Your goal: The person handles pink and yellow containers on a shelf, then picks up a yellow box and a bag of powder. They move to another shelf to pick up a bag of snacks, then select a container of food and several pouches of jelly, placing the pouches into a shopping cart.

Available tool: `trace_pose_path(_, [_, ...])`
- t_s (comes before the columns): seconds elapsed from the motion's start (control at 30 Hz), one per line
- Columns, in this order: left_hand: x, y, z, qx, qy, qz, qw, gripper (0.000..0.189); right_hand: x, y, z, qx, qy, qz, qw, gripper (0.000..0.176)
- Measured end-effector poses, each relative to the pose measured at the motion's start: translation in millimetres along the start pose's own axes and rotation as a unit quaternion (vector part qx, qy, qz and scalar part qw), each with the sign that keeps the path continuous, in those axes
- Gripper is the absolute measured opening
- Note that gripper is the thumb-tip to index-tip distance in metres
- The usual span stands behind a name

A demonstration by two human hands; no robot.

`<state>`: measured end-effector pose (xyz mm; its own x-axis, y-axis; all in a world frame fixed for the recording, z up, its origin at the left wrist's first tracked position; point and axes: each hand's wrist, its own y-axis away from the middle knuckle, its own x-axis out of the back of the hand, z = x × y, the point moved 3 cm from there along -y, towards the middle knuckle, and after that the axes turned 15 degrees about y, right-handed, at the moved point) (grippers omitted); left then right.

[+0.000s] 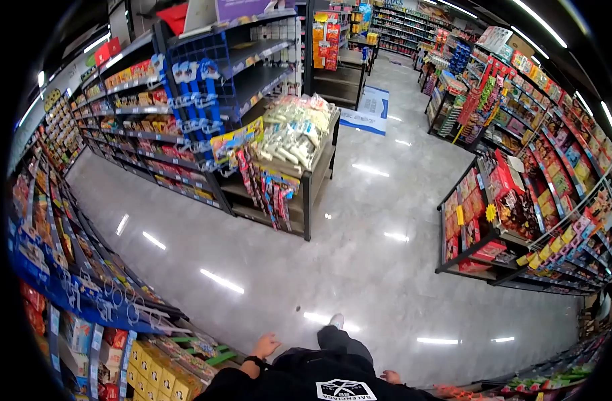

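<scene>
My left hand (266, 345) hangs beside my body, a dark band at its wrist. Its fingers are loosely bent and nothing shows in them. Nearest to it is a low shelf with green-edged packages (209, 351) and stacked yellow boxes (160, 374); the hand looks apart from these. At the other side of my black top (286, 381), only a small part of my right hand (391, 377) shows. Its fingers are too small and hidden to make out. One shoe (336, 321) is forward on the grey tiled floor (359, 267).
A display table (308, 200) heaped with white-wrapped packets (292, 137) stands ahead, left of the aisle. Full shelves (142, 113) run behind it. On the right is a rack with red packages (506, 184). Farther up the aisle lies a blue-and-white floor mat (369, 110).
</scene>
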<state>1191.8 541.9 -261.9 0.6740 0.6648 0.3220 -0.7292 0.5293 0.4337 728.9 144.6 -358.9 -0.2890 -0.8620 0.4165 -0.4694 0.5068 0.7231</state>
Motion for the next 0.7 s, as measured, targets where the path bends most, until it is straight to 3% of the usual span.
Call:
trace_pose_path(0.03, [4, -14, -6, -0.001, -0.010, 0.004, 1.000, 0.058, 5, -29, -7, 0.016, -0.020, -0.001, 1.000, 0.030])
trace_pose_path(0.07, [4, -23, -17, 0.128, 0.012, -0.008, 0.992, 0.056, 7, -45, -15, 0.028, -0.038, -0.002, 0.999, 0.028])
trace_pose_path(0.1, [9, -36, -20, 0.251, 0.038, -0.017, 0.967, 0.055, 32, -49, -78, -0.144, -0.181, 0.008, 0.973, 0.024])
trace_pose_path(0.13, [15, -49, -13, 0.251, 0.035, -0.015, 0.967, 0.055, 54, -61, -125, -0.094, -0.218, 0.017, 0.971, 0.011])
trace_pose_path(0.2, [9, -63, 3, 0.224, 0.214, 0.010, 0.951, 0.051, 92, -102, -196, -0.029, -0.173, 0.076, 0.981, 0.021])
trace_pose_path(0.27, [11, -93, 32, 0.181, 0.173, 0.018, 0.968, 0.049, 125, -129, -266, 0.017, -0.206, 0.092, 0.974, 0.027])
trace_pose_path(0.37, [10, -140, 109, 0.184, 0.131, 0.032, 0.974, 0.050, 162, -152, -364, 0.056, -0.211, 0.110, 0.970, 0.030])
trace_pose_path(0.47, [3, -200, 147, 0.135, 0.092, 0.002, 0.987, 0.049, 175, -182, -400, 0.083, -0.181, 0.114, 0.973, 0.032])
trace_pose_path(0.57, [-4, -286, 151, 0.089, 0.053, -0.014, 0.994, 0.047, 170, -213, -384, 0.065, -0.120, 0.094, 0.986, 0.028])
trace_pose_path(0.7, [-3, -369, 215, 0.058, 0.046, -0.007, 0.997, 0.046, 162, -231, -326, -0.121, -0.124, 0.012, 0.985, 0.030])
